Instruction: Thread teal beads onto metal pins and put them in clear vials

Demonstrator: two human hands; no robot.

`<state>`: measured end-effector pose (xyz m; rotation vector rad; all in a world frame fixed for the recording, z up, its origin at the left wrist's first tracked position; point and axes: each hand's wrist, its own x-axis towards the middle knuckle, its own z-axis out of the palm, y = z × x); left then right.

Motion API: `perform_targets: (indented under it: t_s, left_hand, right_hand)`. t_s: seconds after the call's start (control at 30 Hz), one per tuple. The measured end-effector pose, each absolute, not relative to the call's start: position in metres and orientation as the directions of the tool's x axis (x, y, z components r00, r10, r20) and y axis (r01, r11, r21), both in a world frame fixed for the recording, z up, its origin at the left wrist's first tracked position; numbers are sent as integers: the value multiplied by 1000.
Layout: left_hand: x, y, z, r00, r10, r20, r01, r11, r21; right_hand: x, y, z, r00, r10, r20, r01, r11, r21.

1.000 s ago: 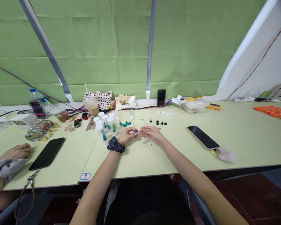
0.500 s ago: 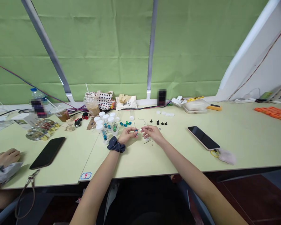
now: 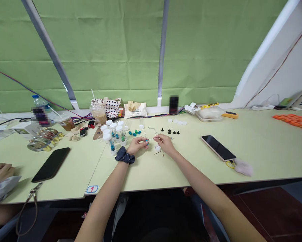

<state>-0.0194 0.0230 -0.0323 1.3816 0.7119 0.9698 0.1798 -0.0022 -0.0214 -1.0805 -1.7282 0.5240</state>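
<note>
My left hand (image 3: 136, 146) pinches a small blue piece (image 3: 147, 142) between thumb and fingertips; a thin wire sticks up from it. In the fingertips of my right hand (image 3: 165, 144) is a thin pale stick (image 3: 150, 139), its far end meeting the blue piece. Below the right fingers sits a small white cap (image 3: 157, 148) with something too small to make out in it. Thin metal rods (image 3: 158, 152) lie beside the cap. Beyond my hands are loose blue and green pieces (image 3: 135, 133) and several small black parts (image 3: 169, 131).
Clear vials with white lids (image 3: 112, 147) stand left of my hands. White caps (image 3: 177, 122) lie at the back. One phone (image 3: 218, 148) rests to the right, another (image 3: 51, 164) to the left, near a co-worker's hand (image 3: 1, 172). Drink cups (image 3: 100, 116) stand behind.
My right fingers have drawn together on the pale stick and shifted slightly right, showing more of the stick and of the white cap. My left hand stays in place.
</note>
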Motion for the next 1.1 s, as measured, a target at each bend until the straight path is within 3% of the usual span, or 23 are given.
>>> perform_targets:
  t_s: [0.23, 0.63, 0.83, 0.97, 1.1]
  left_hand:
    - [-19, 25, -35, 486, 865, 125, -119, -76, 990]
    - [-17, 26, -39, 466, 876, 125, -83, -98, 992]
    - [-16, 27, -39, 407, 907, 110, -122, -65, 990]
    - [-16, 26, -36, 359, 930, 84, -144, -34, 989]
    - [-16, 26, -35, 315, 944, 99, -129, -61, 990]
  right_hand:
    - [181, 0, -23, -161, 816, 555, 558, 539, -631]
    - [182, 1, -26, -154, 809, 567, 639, 520, -567]
    - [185, 2, -27, -191, 756, 626, 707, 548, -447]
    - [193, 6, -27, -133, 786, 604, 742, 483, -465]
    - [204, 13, -31, -51, 886, 461, 782, 323, -533]
